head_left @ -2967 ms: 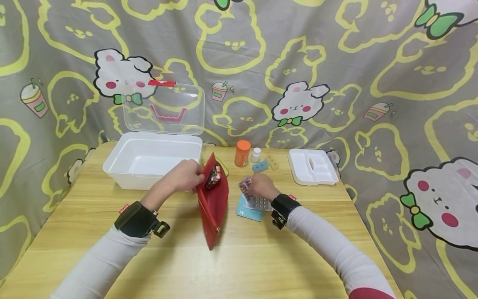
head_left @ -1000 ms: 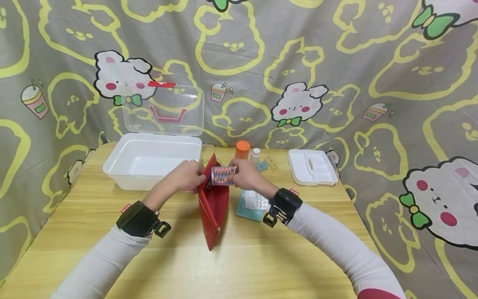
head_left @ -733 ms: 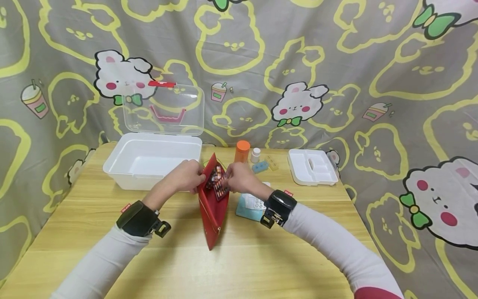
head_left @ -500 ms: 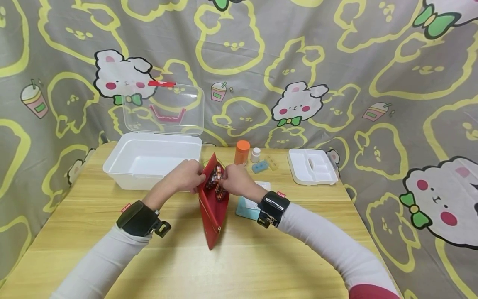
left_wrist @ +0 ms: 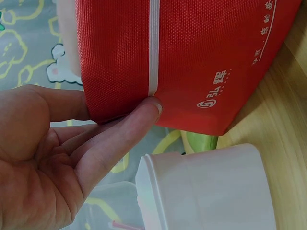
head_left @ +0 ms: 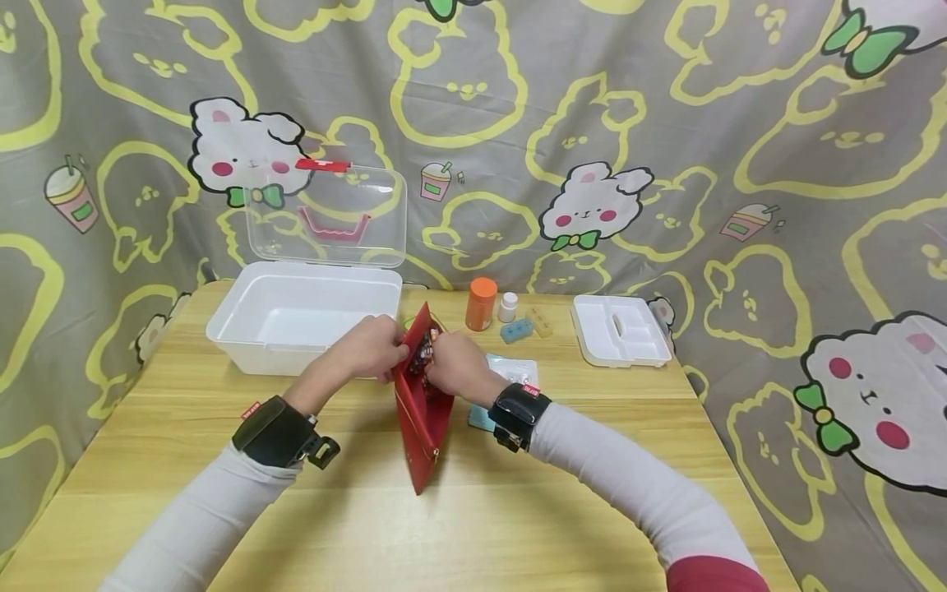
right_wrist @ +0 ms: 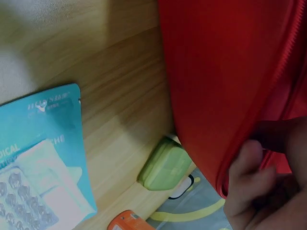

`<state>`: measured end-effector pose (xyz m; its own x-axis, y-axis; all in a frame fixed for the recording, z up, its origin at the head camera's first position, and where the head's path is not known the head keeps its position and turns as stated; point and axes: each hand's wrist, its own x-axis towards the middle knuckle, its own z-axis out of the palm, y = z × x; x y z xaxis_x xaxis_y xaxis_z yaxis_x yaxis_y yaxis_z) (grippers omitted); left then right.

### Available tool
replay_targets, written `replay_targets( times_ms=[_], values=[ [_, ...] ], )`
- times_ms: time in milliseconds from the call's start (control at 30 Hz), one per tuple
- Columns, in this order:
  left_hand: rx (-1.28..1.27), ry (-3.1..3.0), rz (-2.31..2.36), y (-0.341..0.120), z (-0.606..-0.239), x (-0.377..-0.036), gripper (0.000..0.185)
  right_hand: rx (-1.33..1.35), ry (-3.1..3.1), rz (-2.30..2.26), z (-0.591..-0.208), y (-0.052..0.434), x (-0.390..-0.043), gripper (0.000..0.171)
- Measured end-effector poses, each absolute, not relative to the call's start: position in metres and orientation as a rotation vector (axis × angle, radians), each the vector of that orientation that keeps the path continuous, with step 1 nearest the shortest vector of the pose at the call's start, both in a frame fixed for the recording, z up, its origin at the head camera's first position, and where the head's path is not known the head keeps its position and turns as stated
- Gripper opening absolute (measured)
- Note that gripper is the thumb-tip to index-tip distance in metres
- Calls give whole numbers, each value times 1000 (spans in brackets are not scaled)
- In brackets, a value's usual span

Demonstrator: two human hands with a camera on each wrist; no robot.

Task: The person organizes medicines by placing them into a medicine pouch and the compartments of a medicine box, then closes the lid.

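Note:
My left hand (head_left: 373,347) pinches the top edge of a red zip pouch (head_left: 418,448), which stands upright with its mouth spread. In the left wrist view, thumb and fingers grip its corner by a white strip (left_wrist: 154,48). Capsule blister packs (head_left: 423,353) show inside the mouth. My right hand (head_left: 462,370) reaches into it with curled fingers, on a capsule blister pack that it mostly covers. The right wrist view has those fingers at the zipped rim, the pack hidden. Right of the pouch lie a teal packet (right_wrist: 43,122) and a silver tablet blister pack (right_wrist: 19,201).
Behind my left hand stands a white box (head_left: 255,349) with its clear lid (head_left: 325,247) up. An orange bottle (head_left: 481,306), a small white bottle (head_left: 507,308), blue (head_left: 516,330) and yellow (head_left: 541,321) pill cases, a white divided tray (head_left: 625,352) and a green case (right_wrist: 165,165) stand around.
My right hand has lifted a capsule blister pack off the pile on the teal packet, carried it left and lowered it into the pouch. My left hand has kept its grip.

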<state>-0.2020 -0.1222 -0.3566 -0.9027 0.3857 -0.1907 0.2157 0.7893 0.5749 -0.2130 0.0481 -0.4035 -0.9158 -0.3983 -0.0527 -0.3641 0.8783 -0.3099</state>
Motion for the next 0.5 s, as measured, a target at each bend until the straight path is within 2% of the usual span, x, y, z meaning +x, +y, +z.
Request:
replay_targets(
  times_ms=[233, 500],
  values=[
    [446, 2672, 816, -122, -358, -202, 25, -602, 2944, -250, -413, 41, -214, 22],
    [457, 2678, 814, -123, -357, -202, 25, -635, 2907, -212, -411, 42, -214, 16]
  ],
)
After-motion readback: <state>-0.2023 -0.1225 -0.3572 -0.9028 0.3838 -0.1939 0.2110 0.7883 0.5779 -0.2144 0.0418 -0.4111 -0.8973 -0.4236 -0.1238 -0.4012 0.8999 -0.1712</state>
